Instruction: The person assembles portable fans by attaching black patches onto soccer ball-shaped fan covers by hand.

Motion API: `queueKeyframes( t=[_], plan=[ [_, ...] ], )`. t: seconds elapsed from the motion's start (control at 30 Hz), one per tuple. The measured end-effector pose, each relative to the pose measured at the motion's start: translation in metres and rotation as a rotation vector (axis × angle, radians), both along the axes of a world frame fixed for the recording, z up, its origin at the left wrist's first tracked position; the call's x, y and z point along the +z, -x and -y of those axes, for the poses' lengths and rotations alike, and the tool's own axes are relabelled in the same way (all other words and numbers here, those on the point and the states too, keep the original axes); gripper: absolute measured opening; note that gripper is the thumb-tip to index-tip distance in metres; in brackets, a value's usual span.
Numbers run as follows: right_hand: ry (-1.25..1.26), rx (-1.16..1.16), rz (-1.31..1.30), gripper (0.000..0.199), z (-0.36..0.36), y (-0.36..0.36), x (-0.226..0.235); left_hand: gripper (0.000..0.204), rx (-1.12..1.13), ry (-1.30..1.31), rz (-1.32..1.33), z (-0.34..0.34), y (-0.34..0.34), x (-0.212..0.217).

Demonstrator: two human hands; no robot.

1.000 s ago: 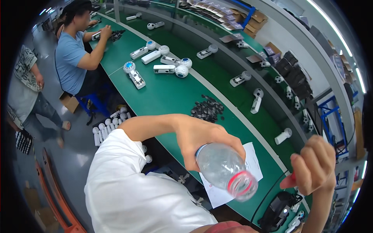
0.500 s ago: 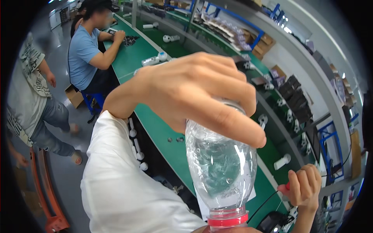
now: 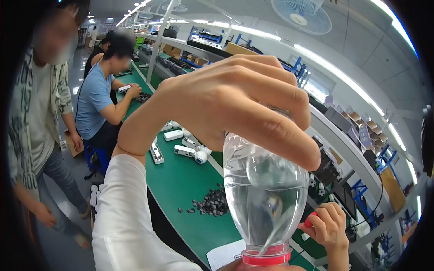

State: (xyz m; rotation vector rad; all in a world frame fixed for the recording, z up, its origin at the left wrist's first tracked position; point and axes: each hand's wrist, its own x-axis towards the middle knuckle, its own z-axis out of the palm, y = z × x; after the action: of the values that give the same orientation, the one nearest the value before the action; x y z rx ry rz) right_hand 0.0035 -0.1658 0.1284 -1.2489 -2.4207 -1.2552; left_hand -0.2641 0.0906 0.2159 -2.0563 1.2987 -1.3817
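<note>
My left hand grips the base end of a clear plastic bottle, thumb and fingers curled round it. The bottle is tipped up with its neck, which has a red ring, low at the bottom edge of the picture. Water and a curved waterline show through its wall. Further right, my right hand is closed round a small red bottle cap. My left forearm, in a white sleeve, comes up from the lower edge. Where the bottle's mouth ends is cut off.
The green worktable carries a heap of small black parts, white camera-like devices and a white sheet. A seated person in blue works at it; another person stands at left. Shelving lines the right.
The view has tilted upward, bringing ceiling lights and a fan into sight. Both hands keep their holds. Water in the bottle looks calmer, and the standing person at left appears closer.
</note>
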Motion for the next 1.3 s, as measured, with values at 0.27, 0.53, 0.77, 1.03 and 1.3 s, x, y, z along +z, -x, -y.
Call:
queueKeyframes(
  t=[0.27, 0.53, 0.77, 1.03, 1.3],
  plan=[
    [0.071, 0.189, -0.567, 0.054, 0.004, 0.029, -0.007, 0.035, -0.208, 0.545, -0.443, 0.008, -0.048, -0.119],
    [0.454, 0.345, -1.111, 0.026, 0.003, 0.097, -0.035, 0.076, -0.555, 0.903, -0.878, 0.048, -0.083, -0.246],
    [0.86, 0.102, -0.983, 0.038, 0.012, 0.082, -0.039, 0.084, -0.804, 1.048, -1.338, 0.089, -0.093, -0.294],
    [0.766, 0.073, -0.622, 0.049, -0.007, 0.086, -0.03, 0.082, -0.676, 1.251, -1.401, 0.076, -0.081, -0.295],
    [0.738, -0.471, -0.211, 0.041, -0.009, 0.081, -0.025, 0.072, -0.205, 1.353, -1.13, 0.074, -0.072, -0.317]
  ],
)
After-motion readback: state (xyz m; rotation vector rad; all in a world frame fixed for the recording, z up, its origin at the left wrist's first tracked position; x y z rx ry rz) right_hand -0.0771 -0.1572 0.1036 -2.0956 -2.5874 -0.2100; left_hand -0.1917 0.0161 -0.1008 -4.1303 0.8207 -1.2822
